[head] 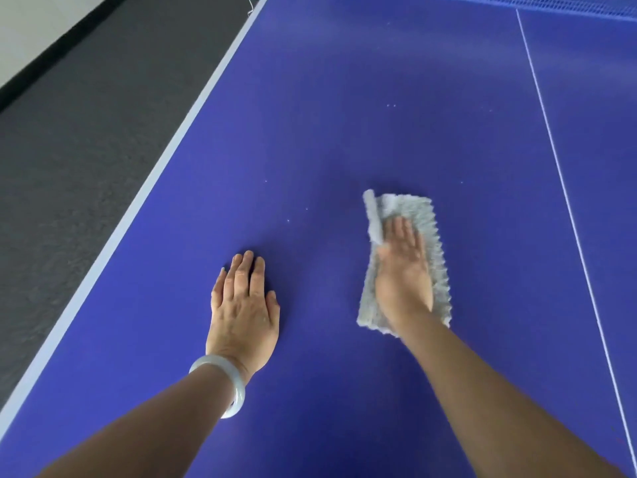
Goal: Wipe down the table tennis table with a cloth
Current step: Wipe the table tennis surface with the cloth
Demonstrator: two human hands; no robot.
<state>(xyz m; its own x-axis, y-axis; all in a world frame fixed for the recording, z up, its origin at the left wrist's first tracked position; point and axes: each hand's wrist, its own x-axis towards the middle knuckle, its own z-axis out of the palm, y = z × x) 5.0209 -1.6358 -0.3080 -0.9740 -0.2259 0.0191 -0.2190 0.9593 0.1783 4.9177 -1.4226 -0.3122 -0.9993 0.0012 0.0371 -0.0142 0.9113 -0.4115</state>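
Observation:
The blue table tennis table (344, 98) fills most of the view. A grey, fluffy cloth (410, 208) lies folded on it, right of centre, with one corner curled up at its far left. My right hand (403, 270) presses flat on top of the cloth, fingers together and slightly blurred. My left hand (244, 301) rests palm down on the bare surface to the left of the cloth, fingers extended and holding nothing. A pale bangle (227, 384) circles my left wrist. Small white specks (391, 105) dot the surface beyond both hands.
The table's white side edge (193, 115) runs diagonally on the left, with dark grey floor (86, 132) beyond it. A thin white centre line (558, 174) runs down the right side. The blue net (568, 5) crosses the top right corner.

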